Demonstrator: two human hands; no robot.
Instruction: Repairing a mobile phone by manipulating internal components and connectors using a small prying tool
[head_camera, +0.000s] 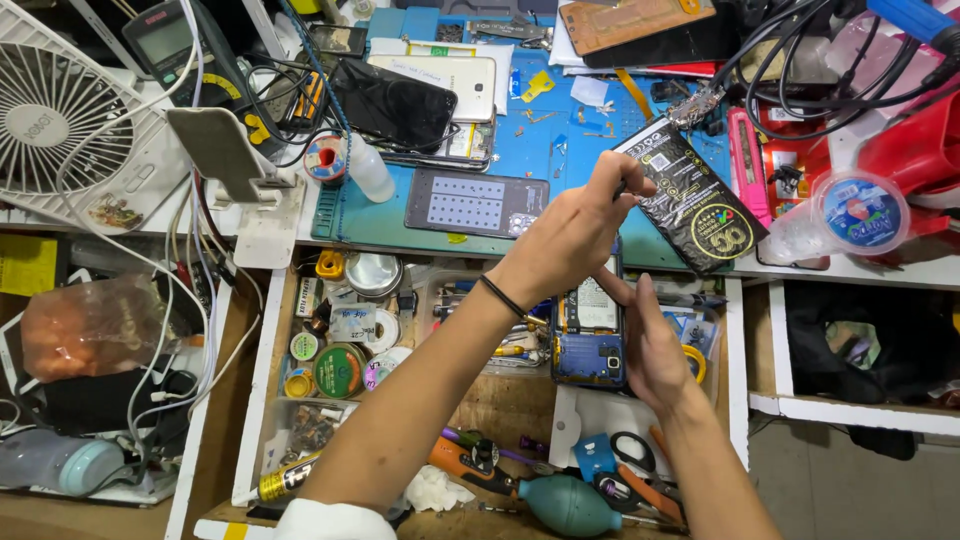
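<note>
Your left hand (570, 235): fingers pinched on the near edge of a black phone battery (695, 195), lifted just above the blue bench mat (560, 150). Your right hand (650, 345): fingers spread, cradling an opened blue phone (588, 335) directly below the left fingers, over the open drawer (262, 350). Left of the left fingers: a dark screen panel (475, 203). Below the right fingers: teal air blower (568, 503), scissors (632, 452).
</note>
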